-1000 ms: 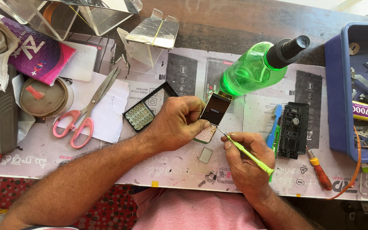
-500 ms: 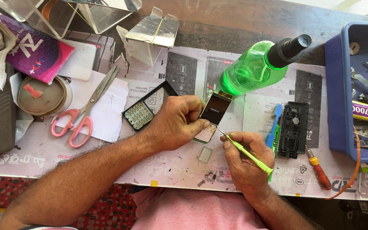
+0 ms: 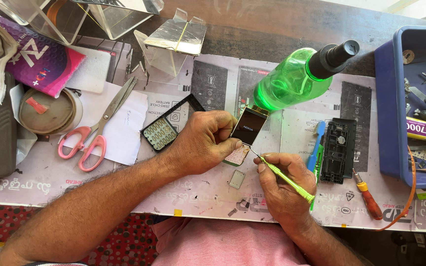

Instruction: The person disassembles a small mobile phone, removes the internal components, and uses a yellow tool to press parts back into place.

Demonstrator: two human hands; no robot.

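Step in hand, as judged from the pose: fine work at the lower edge of a small phone circuit board with its display.

The left hand (image 3: 203, 143) has its fingers closed around the phone board (image 3: 245, 135), holding it tilted just above the tabletop (image 3: 193, 192), with the dark display facing up past the fingertips. The right hand (image 3: 284, 189) has its fingers pinched narrow on a thin green screwdriver (image 3: 286, 180). The tip sits just beyond the left thumb, at the board's lower edge; contact cannot be confirmed.

The next move appears to call for a steady left grip and light, exact tip pressure.

A small square part (image 3: 236, 179) lies between the two hands.

Containers:
- Blue tray (image 3: 385, 103), well beyond the right fingers: assorted tools and a yellow tube.
- Green bottle (image 3: 292, 79), beyond the left fingertips: contents not discernible.
- Round tin (image 3: 48, 111), far left: a red piece lies on top.
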